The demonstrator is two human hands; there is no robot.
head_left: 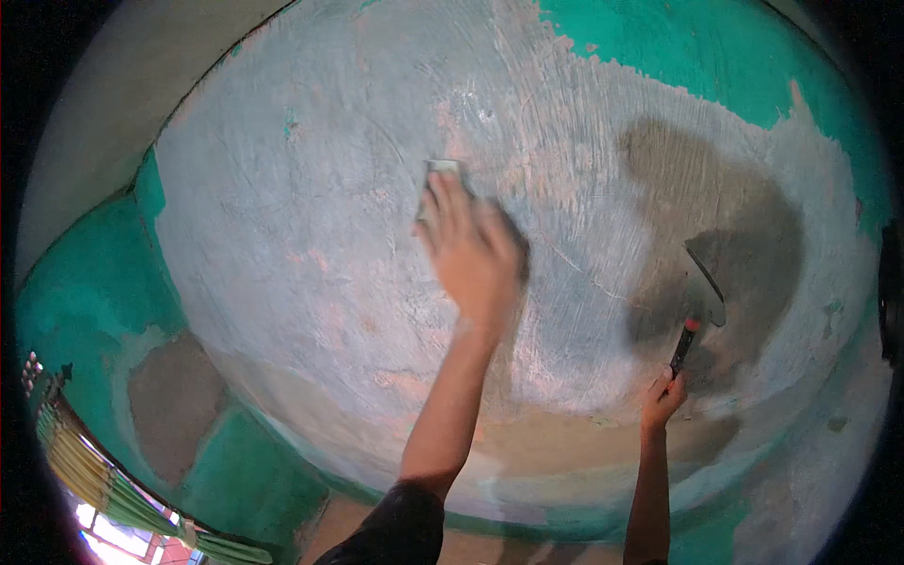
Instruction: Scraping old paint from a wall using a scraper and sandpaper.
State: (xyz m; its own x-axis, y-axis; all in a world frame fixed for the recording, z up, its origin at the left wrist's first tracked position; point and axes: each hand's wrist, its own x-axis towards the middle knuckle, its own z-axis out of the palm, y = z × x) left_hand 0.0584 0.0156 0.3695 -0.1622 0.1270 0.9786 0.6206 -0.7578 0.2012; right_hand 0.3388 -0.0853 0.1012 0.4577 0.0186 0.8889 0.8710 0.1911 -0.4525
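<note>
My left hand [474, 259] lies against the middle of the scraped wall [311, 330], its fingers pressed over a small flat pad [443, 166]. Only the pale top end and a dark edge of the pad show; whether it is folded sandpaper or a block, I cannot tell. Lower on the right, my right hand [665, 400] is closed round the black handle of a scraper [686, 347] with a red collar. Its wide blade points up in front of a grey-brown patch [725, 207]; I cannot tell if it touches the wall.
Green paint [650, 42] with a ragged edge remains along the top right. At the lower left are a bare brown patch [176, 405] on a green wall and a window with a green and yellow curtain [104, 480]. A pale ceiling [141, 85] slopes at the upper left.
</note>
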